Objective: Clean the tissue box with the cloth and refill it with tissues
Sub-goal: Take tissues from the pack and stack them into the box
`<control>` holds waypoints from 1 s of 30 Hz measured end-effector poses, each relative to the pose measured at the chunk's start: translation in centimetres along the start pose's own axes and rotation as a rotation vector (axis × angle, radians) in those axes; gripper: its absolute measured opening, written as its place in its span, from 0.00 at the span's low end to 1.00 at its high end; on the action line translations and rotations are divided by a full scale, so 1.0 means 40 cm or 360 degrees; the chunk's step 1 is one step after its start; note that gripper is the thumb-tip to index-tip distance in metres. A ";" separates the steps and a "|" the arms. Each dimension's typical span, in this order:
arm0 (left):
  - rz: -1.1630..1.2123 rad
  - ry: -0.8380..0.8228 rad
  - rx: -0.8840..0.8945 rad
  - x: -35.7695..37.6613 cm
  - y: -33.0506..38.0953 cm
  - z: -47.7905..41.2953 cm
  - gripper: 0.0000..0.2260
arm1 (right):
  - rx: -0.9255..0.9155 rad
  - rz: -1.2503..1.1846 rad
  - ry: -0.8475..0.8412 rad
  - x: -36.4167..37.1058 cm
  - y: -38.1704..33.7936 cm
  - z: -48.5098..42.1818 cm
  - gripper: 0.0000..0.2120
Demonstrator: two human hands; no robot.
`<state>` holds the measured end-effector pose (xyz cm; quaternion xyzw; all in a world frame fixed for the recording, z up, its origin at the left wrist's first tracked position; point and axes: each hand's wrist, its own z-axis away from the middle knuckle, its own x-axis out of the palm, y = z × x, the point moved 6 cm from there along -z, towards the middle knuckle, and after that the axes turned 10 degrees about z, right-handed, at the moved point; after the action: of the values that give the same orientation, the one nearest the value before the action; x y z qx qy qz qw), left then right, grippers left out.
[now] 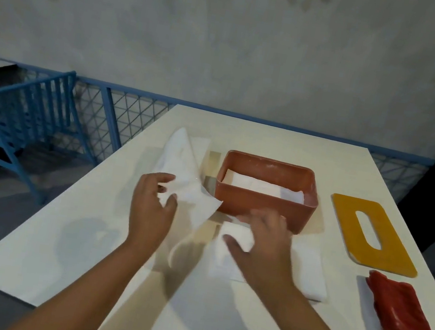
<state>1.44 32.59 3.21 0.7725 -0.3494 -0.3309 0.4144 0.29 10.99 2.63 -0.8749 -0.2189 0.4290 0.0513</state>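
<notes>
Left hand (153, 206), nearest with its forearm, pinches a loose tissue sheet (182, 159) between thumb and curled fingers (162, 177), left of the open tissue box (260, 209), which stands mid-desk (52, 252), partly filled. Right hand (263, 244) lies on the tissue stack (307, 275) just before the box; blur hides whether its fingers grip. Tissue looks light, limp and easily torn, so is best taken at an edge or fold. Lid (394, 252) and cloth (402, 311) lie to the right.
</notes>
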 end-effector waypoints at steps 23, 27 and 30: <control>0.0559 -0.0310 -0.0835 -0.033 -0.216 -0.073 0.10 | -0.0191 0.0196 -0.0913 0.148 -0.321 -0.015 0.17; 0.0560 -0.0284 -0.0587 -0.045 -0.197 -0.054 0.07 | 0.0205 -0.0221 -0.1108 0.053 -0.268 -0.006 0.15; 0.0520 -0.0381 -0.0104 -0.054 -0.133 -0.024 0.19 | 0.0511 -0.0663 -0.1110 -0.012 -0.190 -0.014 0.15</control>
<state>2.44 36.93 -0.54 0.6468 -0.5058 -0.3599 0.4430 -2.09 17.68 5.44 -0.5956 -0.3255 0.7080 0.1952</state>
